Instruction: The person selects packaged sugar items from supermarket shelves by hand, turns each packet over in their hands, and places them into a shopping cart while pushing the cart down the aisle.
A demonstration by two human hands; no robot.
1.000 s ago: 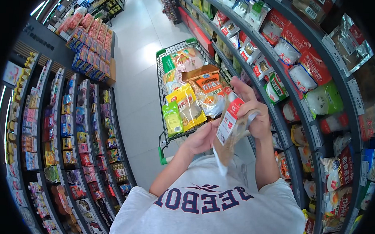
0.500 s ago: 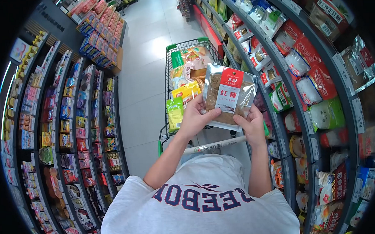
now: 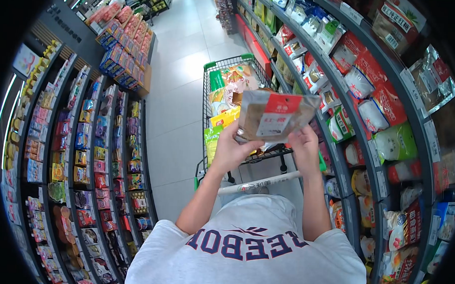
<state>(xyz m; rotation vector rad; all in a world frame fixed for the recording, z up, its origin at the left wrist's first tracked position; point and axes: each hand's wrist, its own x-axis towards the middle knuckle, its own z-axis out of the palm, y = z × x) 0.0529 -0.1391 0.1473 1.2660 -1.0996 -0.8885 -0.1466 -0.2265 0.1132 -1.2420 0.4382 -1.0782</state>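
Note:
A clear bag of brown powder with a red and white label [image 3: 277, 116] is held up above the near end of the shopping cart [image 3: 207, 98]. Its top tilts away, so the label looks foreshortened. My left hand [image 3: 233, 149] grips its lower left corner, thumb in front. At the lower right edge, my right hand [image 3: 304, 144] holds it with bent fingers. Behind the bag, the cart carries several packets, among them a yellow bag [image 3: 225, 117] and a green bag [image 3: 212, 144].
Shelves of bagged goods [image 3: 389, 110] rise close on the right. More shelves with small colourful packets [image 3: 82, 152] stand on the left. Stacked boxes [image 3: 122, 65] are at the upper left. The cart handle [image 3: 261, 184] crosses in front of my shirt.
Over the last second the bag has gone from edge-on to facing me, then tipped back. My right hand has moved down from its top to its lower right edge, and my left hand has taken the left corner.

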